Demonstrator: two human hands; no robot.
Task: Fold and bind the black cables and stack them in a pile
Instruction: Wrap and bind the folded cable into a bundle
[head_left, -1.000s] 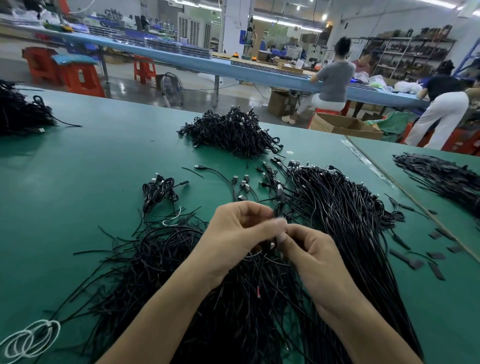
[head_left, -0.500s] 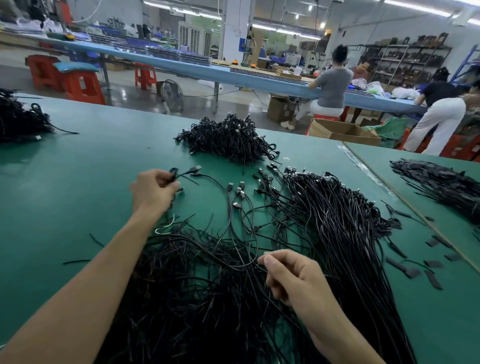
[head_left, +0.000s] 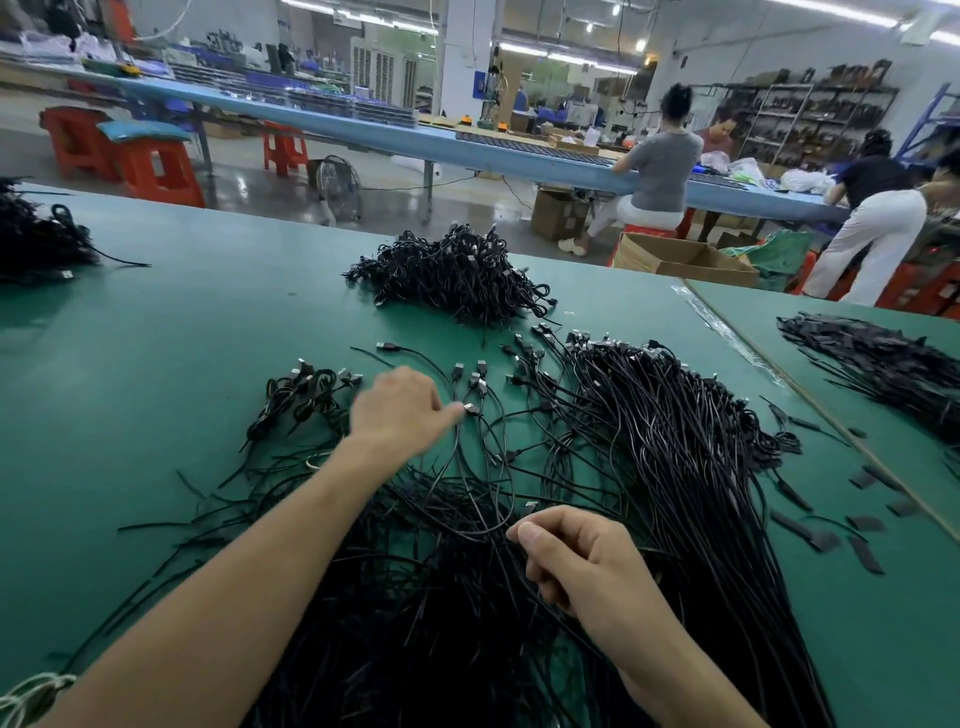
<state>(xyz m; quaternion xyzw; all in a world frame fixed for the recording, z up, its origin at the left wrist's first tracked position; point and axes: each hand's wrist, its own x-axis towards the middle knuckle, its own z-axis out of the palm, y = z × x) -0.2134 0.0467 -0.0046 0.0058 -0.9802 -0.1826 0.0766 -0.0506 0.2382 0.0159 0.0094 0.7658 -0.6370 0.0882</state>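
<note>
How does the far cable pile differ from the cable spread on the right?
The far pile is a heaped mound of folded cables; the right spread lies long and straight. The far pile sits farther away; the right spread runs beside the right hand. Both are black.

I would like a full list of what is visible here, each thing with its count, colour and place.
table: one, green, under everything
bound cable pile: one, black, far centre
small bound bundles: a few, black, left of the left hand
loose cables: many, black, centre and right
thin strands: many, black, between the arms
flat strips: several, dark, right table edge
left pile: one, black, far left edge
right pile: one, black, neighbouring table
stools: several, red, floor behind
cardboard boxes: two, brown, beyond the table
people: at least three, at far bench
left hand: one, at a cable plug, grip unclear
right hand: one, pinching a loose cable, near centre
</note>
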